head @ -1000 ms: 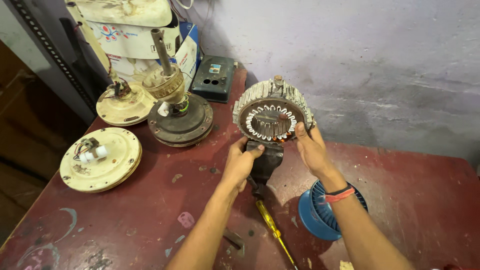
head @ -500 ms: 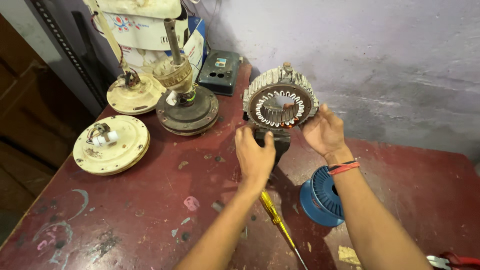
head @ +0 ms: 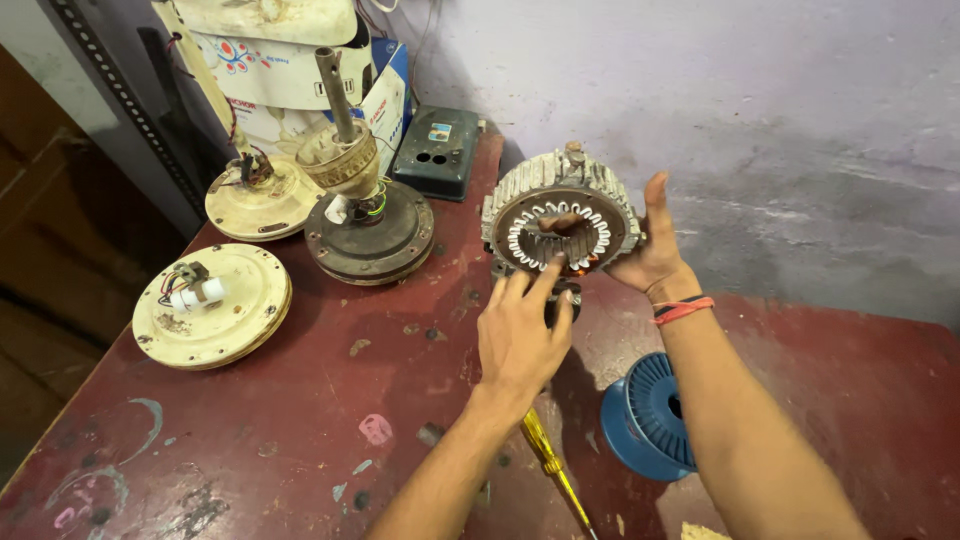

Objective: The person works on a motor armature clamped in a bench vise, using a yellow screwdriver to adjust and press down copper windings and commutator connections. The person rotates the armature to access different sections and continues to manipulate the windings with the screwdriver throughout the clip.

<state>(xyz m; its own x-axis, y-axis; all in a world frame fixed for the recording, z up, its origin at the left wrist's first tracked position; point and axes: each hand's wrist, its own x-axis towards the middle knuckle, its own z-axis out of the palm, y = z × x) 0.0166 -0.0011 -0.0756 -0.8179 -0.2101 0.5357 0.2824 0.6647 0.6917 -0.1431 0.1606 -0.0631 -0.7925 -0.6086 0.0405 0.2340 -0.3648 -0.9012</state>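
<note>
Metal stator (head: 562,228), ribbed grey rim, ring of slot teeth inside, stands on edge on the dark red worktable (head: 300,420), face toward the camera. Right hand (head: 650,250) cups its right rim, palm against the ribs, thumb up, loosely holding it upright. Left hand (head: 520,335) sits just below the stator, fingers spread and relaxed, gripping nothing; index and middle fingertips (head: 553,268) touch the lower inner teeth. Red-orange band on the right wrist. Directly under the left wrist lies a yellow-handled screwdriver (head: 548,465). Below the right forearm, a blue spool (head: 645,415) on its side. Left of the grip: dark fan motor with upright shaft (head: 368,225), two cream round fan covers (head: 212,305) beyond it. Behind and left of the stator, a small dark green box (head: 440,150) against cardboard cartons (head: 290,70).
</note>
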